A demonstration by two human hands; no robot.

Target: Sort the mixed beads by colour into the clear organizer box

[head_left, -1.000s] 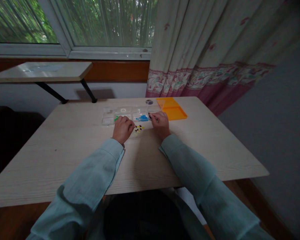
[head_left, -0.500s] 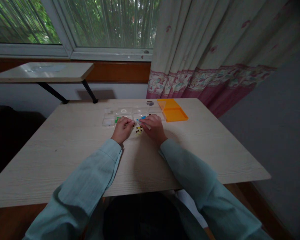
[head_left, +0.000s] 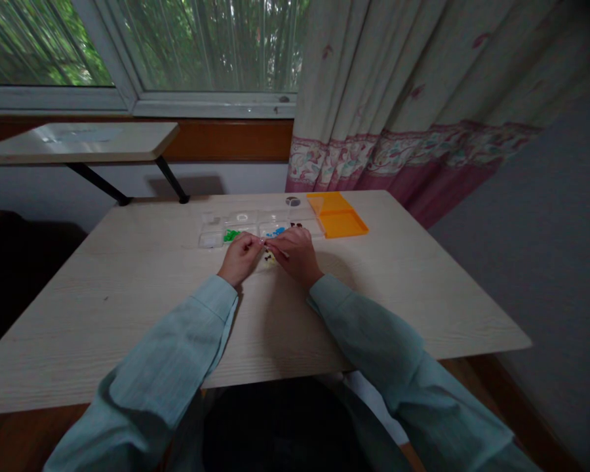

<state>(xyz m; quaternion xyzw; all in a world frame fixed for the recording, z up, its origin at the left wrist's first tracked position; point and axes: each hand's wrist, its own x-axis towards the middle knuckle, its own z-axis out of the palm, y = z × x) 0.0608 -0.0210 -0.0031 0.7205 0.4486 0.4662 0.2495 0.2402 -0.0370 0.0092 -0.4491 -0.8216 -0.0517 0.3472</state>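
Just in front of a clear compartment box (head_left: 211, 240), my left hand (head_left: 240, 255) and my right hand (head_left: 296, 254) meet fingertip to fingertip. Both are pinched closed, and whatever lies between the fingertips is too small to make out. Small green pieces (head_left: 231, 235) fill one compartment behind the left hand. Blue pieces (head_left: 276, 232) lie in another, behind the right hand, and a few dark brown pieces (head_left: 295, 225) are farther right. Beneath the right fingers, a small pale yellow and dark piece (head_left: 268, 258) rests on the table, partly covered.
An open orange case (head_left: 344, 223) lies to the right of the clear box. A round cable-hole cover (head_left: 292, 201) sits at the table's back edge. A raised shelf (head_left: 103, 145) on black legs stands at the back left, and a curtain (head_left: 344, 157) hangs behind.
My right hand has moved left so its fingertips now meet those of my left hand. It now covers more of the yellow and dark piece, and the blue pieces show more.
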